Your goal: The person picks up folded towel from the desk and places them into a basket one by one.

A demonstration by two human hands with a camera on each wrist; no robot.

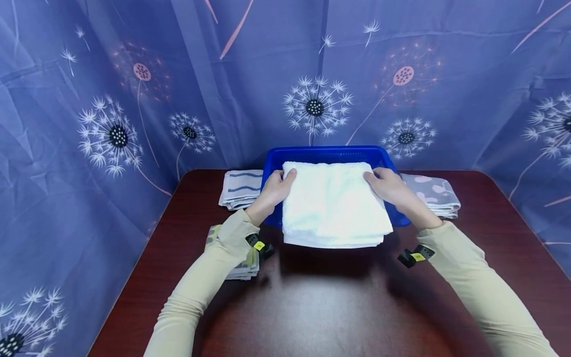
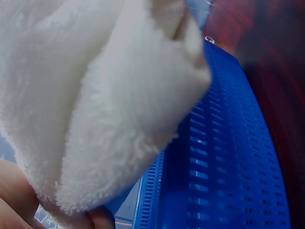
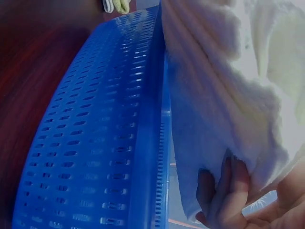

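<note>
A folded white towel (image 1: pixel 332 206) is held up by both hands over the blue basket (image 1: pixel 327 154). My left hand (image 1: pixel 277 188) pinches its left edge, thumb on top. On the opposite edge, my right hand (image 1: pixel 388 187) grips the cloth the same way. The right wrist view shows curled fingers (image 3: pixel 233 183) under the white towel (image 3: pixel 228 86). Terry cloth (image 2: pixel 119 105) fills much of the left wrist view, with part of the left hand (image 2: pixel 16 195) at its lower corner. The towel hides most of the basket's inside.
Left of the basket lies a folded white towel with dark stripes (image 1: pixel 243 187). A folded towel with a yellow-green pattern (image 1: pixel 250 265) sits nearer, partly behind the left forearm. To the right is a folded grey and pink towel (image 1: pixel 431 193). A patterned blue curtain (image 1: pixel 258 89) stands behind the table (image 1: pixel 178 238).
</note>
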